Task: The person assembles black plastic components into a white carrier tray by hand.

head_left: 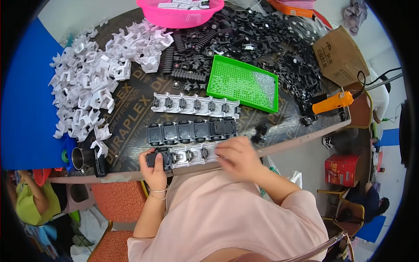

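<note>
Close to my body, at the table's near edge, lies a silver metal rail [188,154] with small dark parts set in a row of seats. A black block-shaped plastic piece [165,158] sits on its left end. My left hand [153,170] grips that piece, thumb on top. Over the rail's right end is my right hand [239,158], fingers bent together; whatever they hold is hidden. Just beyond is a row of black wheeled pieces [185,132], and behind it another silver rail [196,105] with small dark parts in its seats.
Past the rails stands a green tray [276,94] of small silver pieces. White plastic parts [87,81] are heaped left, black parts [248,37] at the back. A pink basket [181,18], orange-handled power tool [332,102], cardboard box [342,56] and metal cup [82,158] surround them.
</note>
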`<state>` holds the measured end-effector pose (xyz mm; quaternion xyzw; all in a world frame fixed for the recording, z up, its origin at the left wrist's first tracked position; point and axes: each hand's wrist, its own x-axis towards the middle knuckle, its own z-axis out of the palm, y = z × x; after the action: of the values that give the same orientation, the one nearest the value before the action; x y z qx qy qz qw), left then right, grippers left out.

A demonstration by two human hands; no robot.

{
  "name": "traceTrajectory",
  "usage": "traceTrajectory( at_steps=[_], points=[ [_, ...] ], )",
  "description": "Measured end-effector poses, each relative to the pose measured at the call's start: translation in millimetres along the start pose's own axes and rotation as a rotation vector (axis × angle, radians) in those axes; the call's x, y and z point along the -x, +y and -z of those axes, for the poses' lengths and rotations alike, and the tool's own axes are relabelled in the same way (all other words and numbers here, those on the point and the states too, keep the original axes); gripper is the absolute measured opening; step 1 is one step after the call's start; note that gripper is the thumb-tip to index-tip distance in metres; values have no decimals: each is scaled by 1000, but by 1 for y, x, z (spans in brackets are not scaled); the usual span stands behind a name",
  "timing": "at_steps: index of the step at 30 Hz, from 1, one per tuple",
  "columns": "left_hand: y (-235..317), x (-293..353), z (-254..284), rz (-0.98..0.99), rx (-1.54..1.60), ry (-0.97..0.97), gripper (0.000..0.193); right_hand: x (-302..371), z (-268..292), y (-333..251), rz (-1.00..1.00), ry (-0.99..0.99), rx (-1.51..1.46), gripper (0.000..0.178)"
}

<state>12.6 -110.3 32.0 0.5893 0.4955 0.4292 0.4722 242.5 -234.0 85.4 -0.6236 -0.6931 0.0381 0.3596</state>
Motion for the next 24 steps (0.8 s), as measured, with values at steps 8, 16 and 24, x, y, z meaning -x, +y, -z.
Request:
traceTrajectory(
  at_steps=[8,16,24],
  points=[
    [-9,4,-5,-305,-336,18,17,52,80,48,-534,68,204,76],
    [-4,-3,8,-66,-59,-67,15,50,58,70,-703,99,-93,72],
    [1,-1,25,-21,156,-91,33,-36,23,5,-280,-109,-272,72]
  ],
)
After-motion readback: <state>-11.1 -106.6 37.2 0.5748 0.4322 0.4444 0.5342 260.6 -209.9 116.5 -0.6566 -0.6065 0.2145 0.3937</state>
